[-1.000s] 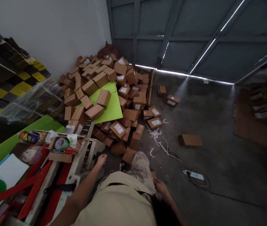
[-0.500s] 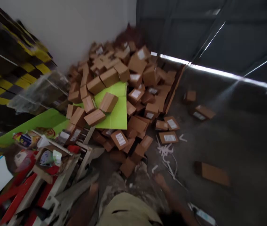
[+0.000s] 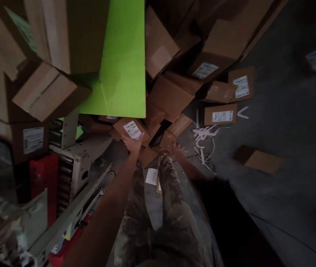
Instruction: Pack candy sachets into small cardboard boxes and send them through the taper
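Note:
My left hand (image 3: 132, 143) is against the near edge of a brown cardboard box (image 3: 126, 124) with a white shipping label. Its thumb and fingers are spread over that edge, and the box still rests on the pile. My right hand (image 3: 178, 151) reaches low beside another cardboard box (image 3: 167, 141), fingers apart. Whether it touches that box I cannot tell. Both boxes lie at the front foot of a large heap, just ahead of my legs. A bright green panel (image 3: 124, 74) juts out above the labelled box.
On the left stands a metal frame (image 3: 77, 159) with a red part (image 3: 43, 185). Plastic strips (image 3: 204, 135) litter the floor at right, near a labelled box (image 3: 220, 114) and a lone box (image 3: 263, 161). A white paper (image 3: 151, 176) lies between my feet.
My view has dropped and come closer to the heap. Both hands have reached forward from beside my body, the left onto the labelled box, the right toward the lower boxes.

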Demonstrator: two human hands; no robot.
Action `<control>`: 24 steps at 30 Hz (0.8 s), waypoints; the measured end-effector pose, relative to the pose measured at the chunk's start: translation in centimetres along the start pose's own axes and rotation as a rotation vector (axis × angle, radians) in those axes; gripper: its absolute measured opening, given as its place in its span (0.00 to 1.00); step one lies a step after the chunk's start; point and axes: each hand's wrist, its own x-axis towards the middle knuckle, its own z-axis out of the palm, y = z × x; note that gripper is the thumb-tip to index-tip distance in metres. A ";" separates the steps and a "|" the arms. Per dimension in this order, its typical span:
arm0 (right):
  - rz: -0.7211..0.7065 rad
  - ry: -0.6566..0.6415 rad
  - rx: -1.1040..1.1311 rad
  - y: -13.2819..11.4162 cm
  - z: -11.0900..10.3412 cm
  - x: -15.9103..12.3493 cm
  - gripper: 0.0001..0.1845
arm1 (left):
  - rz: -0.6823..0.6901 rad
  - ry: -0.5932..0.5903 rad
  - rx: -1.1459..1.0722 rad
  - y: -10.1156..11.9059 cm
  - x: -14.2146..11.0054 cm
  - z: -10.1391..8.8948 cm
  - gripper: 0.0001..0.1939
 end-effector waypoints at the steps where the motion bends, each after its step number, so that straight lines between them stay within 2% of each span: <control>1: 0.032 0.023 0.031 -0.6 1.1 1.6 0.39 | -0.008 0.007 0.027 0.7 1.1 1.2 0.68; 4: 0.171 0.086 0.102 -1.9 4.3 5.8 0.46 | -0.096 0.067 0.131 2.3 3.2 4.1 0.72; 6: 0.277 0.105 0.133 -2.0 6.1 7.8 0.47 | -0.140 0.135 0.193 2.5 3.7 5.3 0.73; 8: 0.357 0.109 0.147 -1.7 7.3 9.1 0.47 | -0.113 0.171 0.231 2.0 3.8 6.1 0.73; 12: 0.422 0.138 0.134 -0.7 8.5 10.3 0.43 | -0.002 0.153 0.260 -0.2 3.8 6.6 0.73; 15: 0.424 0.159 0.111 -0.4 8.7 10.3 0.43 | -0.028 0.160 0.260 -0.7 4.2 6.8 0.76; 19: 0.405 0.156 0.077 0.0 7.8 8.8 0.51 | -0.129 0.163 0.221 0.3 4.8 7.0 0.77; 22: 0.401 0.150 0.053 0.9 5.7 6.1 0.56 | -0.155 0.181 0.193 1.0 4.9 6.8 0.77; 24: 0.400 0.144 0.052 1.3 3.3 3.8 0.49 | -0.146 0.187 0.180 1.0 4.8 6.2 0.77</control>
